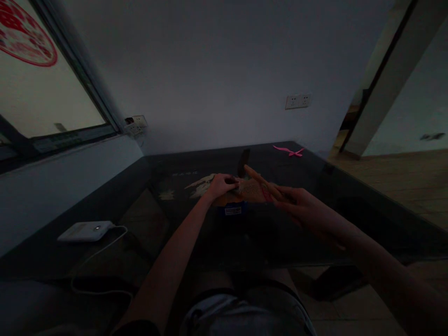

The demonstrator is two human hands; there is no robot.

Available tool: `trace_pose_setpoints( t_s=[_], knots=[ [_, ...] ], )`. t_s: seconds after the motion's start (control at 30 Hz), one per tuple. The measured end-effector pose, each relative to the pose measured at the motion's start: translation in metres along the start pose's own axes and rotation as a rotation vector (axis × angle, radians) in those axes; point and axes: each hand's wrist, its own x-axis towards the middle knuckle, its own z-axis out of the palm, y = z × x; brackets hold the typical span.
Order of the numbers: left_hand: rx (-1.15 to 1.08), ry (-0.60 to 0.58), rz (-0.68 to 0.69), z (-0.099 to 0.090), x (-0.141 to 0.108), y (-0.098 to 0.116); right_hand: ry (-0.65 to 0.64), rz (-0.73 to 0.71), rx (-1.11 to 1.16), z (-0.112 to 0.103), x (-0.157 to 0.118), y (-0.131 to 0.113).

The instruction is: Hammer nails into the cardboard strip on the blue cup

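My right hand point(292, 200) is wrapped round the wooden handle of a hammer point(258, 176). The hammer's dark head point(243, 162) is raised at the handle's far end, close above a flat brown piece point(250, 189). My left hand point(221, 185) rests on that brown piece with its fingers drawn together. Whatever is between those fingertips is too dark and small to make out. Under the brown piece is a dark blue box-like thing point(234, 208) with a pale label, and it stands on the black table point(196, 233).
A white power bank point(87, 231) with a white cable lies on the table at the left. Pink ribbon-like strips point(290, 151) lie at the far right edge. Behind the table rises a wall with sockets point(298, 101); a window is on the left.
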Motion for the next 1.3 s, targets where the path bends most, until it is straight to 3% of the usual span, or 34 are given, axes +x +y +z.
trace_pose_setpoints(
  t_s=[0.17,0.37,0.93,1.3],
  knots=[
    [-0.035,0.014,-0.009,-0.0002,-0.0008,0.0028,0.039,0.042,0.042,-0.0024,-0.0085,-0.0061],
    [-0.028,-0.012,0.016,0.0,0.0008,-0.0023,-0.026,0.088,-0.007,0.0034,-0.0068,-0.0004],
    [-0.044,-0.012,-0.014,0.0001,-0.0005,0.0028,0.065,-0.008,0.002,0.001,-0.0102,-0.0021],
    [-0.06,-0.016,0.004,0.0002,-0.0002,0.0008,0.004,0.021,0.022,-0.0038,-0.0073,-0.0036]
  ],
)
